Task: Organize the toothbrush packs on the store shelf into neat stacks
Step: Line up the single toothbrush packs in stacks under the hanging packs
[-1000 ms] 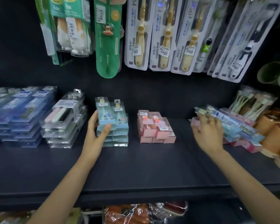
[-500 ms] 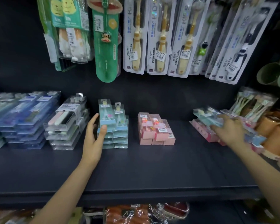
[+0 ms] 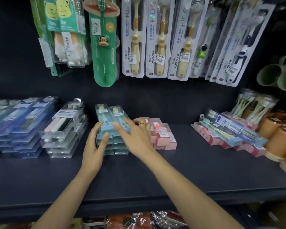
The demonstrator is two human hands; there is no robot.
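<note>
The dark shelf (image 3: 155, 176) carries several groups of toothbrush packs. At centre stands the teal stack (image 3: 111, 129), two packs wide and several layers high, its top packs showing price stickers. The left hand (image 3: 94, 146) rests against the stack's left front side, fingers straight and together, thumb lying on the front edge; nothing is pinched. The right hand (image 3: 135, 136) reaches over the stack's right half with fingers spread and straight, tips on or just above the top pack (contact cannot be confirmed; the hand is blurred). A ring shows on one finger.

Just beside the teal stack, to the right, sits the pink stack (image 3: 162, 136), partly hidden behind the right hand. Further right, well apart, lies an untidy pile of mixed packs (image 3: 228, 133), pink ones beneath and blue and green ones lying askew on top. To the left of the teal stack stand the clear-cased packs (image 3: 63, 128), labelled soft toothbrush, then the blue packs (image 3: 18, 123) at the far left.

Above, children's toothbrush cards (image 3: 157, 37) hang in a row against the back panel. Orange cups (image 3: 277, 138) stand at the right edge, with green mugs (image 3: 276, 75) above them.
</note>
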